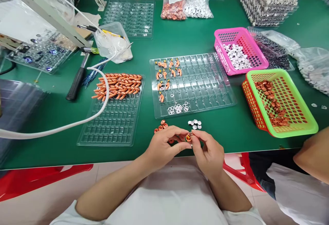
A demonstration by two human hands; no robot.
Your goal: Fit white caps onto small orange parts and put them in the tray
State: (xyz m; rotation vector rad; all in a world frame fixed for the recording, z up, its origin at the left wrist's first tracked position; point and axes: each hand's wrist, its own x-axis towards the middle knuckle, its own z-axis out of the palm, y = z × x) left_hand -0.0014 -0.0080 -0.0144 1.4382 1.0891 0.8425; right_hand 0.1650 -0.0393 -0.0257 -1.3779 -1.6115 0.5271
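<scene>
At the front edge of the green table, my left hand [164,146] pinches a small round orange part [189,137] with yellow inside it. My right hand [209,151] is closed, thumb and fingertips together at the right side of the same part; whether it also grips something tiny is hard to make out. Several loose orange round pieces [162,123] lie beside and partly behind my left hand. White discs [195,123] are scattered just beyond my fingers. Farther off, a clear compartment tray [203,98] carries orange curved assemblies [168,64] and white rings [177,108].
A second tray [108,129] with stacked orange curved pieces [120,84] is on the left, crossed by a white hose [100,110]. A hammer [77,81] lies beyond it. On the right stand a pink basket [241,33] and a green basket [308,122]. Another person's arm [313,153] is at far right.
</scene>
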